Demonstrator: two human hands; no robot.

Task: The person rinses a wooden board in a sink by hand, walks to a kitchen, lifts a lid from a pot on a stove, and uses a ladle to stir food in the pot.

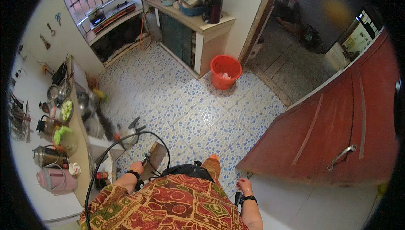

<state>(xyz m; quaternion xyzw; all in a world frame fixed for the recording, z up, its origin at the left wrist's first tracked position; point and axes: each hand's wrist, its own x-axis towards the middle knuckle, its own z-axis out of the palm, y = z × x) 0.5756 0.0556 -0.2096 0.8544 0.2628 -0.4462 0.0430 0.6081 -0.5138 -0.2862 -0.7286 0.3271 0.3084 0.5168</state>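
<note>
At the lower left, my left hand (136, 166) is closed around a small metal tool (146, 158), perhaps a knife or cleaver; its exact kind cannot be told. A flat brown board (156, 155) shows just beyond that hand, near a black cable that loops from my waist. My right hand (244, 184) hangs beside my body at the lower right, fingers loosely curled, with nothing seen in it. Black bands circle both wrists. A red plastic bucket (225, 72) with pale contents stands on the tiled floor by the doorway.
Left, a counter (79, 109) carries a plate of cut green vegetable (66, 110), a pink thermos (57, 179) and a metal flask (50, 156). A gas stove (114, 16) holds a pot (95, 14). A red door (329, 119) stands open at right. A corner cabinet (177, 37) bears basins and bottles.
</note>
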